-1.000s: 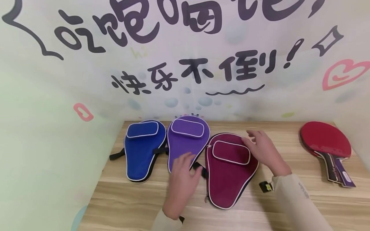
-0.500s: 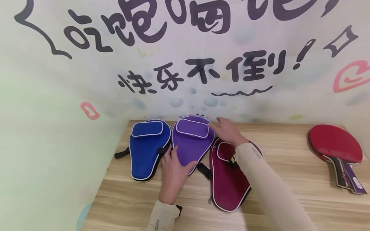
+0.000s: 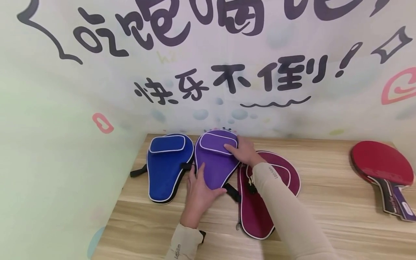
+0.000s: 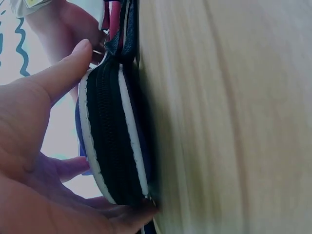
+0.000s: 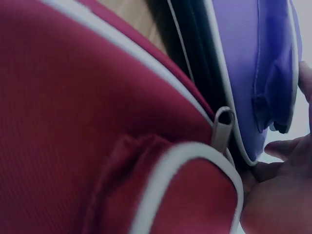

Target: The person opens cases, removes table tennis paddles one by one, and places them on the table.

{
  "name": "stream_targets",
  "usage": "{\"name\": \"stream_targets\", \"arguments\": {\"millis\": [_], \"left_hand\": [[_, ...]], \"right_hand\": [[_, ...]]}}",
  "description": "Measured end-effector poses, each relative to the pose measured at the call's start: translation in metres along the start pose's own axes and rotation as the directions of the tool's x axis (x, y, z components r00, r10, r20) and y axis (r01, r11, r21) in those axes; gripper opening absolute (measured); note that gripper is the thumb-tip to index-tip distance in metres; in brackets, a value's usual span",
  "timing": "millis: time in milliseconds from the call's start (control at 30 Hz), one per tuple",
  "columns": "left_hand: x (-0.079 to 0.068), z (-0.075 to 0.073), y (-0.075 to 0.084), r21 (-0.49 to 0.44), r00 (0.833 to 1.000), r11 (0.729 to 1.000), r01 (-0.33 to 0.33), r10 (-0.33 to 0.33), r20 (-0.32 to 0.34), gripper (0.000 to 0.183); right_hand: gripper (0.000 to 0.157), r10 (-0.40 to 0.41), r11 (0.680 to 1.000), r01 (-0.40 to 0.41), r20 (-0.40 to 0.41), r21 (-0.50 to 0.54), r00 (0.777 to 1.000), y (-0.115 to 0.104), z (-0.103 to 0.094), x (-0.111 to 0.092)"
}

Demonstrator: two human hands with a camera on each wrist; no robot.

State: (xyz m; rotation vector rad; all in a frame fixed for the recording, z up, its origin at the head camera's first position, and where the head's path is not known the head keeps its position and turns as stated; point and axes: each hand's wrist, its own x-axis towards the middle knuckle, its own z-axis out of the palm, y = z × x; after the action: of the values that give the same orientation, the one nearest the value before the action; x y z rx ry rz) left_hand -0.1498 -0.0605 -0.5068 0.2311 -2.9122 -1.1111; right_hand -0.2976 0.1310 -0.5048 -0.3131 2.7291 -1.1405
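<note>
A purple table tennis paddle case (image 3: pixel 212 168) with white piping and a small pocket lies on the table between two similar cases. My left hand (image 3: pixel 199 193) spans its narrow near end, fingers along the left edge and thumb at the right. In the left wrist view, that hand (image 4: pixel 44 146) frames the zipped end (image 4: pixel 112 131). My right hand (image 3: pixel 244 150) grips the upper right edge, thumb over the pocket and the other fingers mostly hidden at the side. The right forearm passes over a maroon paddle case (image 3: pixel 255 220), whose zipper pull (image 5: pixel 223 129) shows in the right wrist view.
A blue paddle case (image 3: pixel 165 169) lies just left of the purple one. At the far right are a red paddle (image 3: pixel 383 162) and a purple handle (image 3: pixel 404 207) beside its own. A printed wall sheet (image 3: pixel 195 47) rises behind the wooden table (image 3: pixel 139 227).
My right hand has moved left from the maroon case to the purple case and taken hold of its edge. My left hand has settled around the purple case's narrow end.
</note>
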Motion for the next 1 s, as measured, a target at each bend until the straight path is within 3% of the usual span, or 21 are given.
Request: {"name": "stream_targets", "arguments": {"millis": [300,500,767,1000], "left_hand": [[0.004,0.003,0.003,0.028,0.999,0.999,-0.046,0.046,-0.022,0.109],[0.001,0.002,0.006,-0.001,0.996,0.998,-0.060,0.060,-0.063,0.107],[-0.017,-0.002,0.025,-0.064,0.979,0.988,-0.144,0.132,-0.153,0.104],[-0.044,-0.002,0.045,-0.159,0.964,0.958,-0.237,0.211,-0.163,0.098]], "right_hand": [[0.076,0.041,0.999,-0.041,0.010,-0.006,0.999,0.003,-0.002,-0.001],[0.083,0.015,0.999,-0.014,-0.012,0.048,1.000,0.002,-0.004,-0.002],[0.088,-0.019,0.999,0.023,-0.101,0.036,0.995,-0.012,-0.034,-0.023],[0.086,-0.041,0.999,0.044,-0.186,0.008,0.982,-0.012,-0.068,-0.061]]}}
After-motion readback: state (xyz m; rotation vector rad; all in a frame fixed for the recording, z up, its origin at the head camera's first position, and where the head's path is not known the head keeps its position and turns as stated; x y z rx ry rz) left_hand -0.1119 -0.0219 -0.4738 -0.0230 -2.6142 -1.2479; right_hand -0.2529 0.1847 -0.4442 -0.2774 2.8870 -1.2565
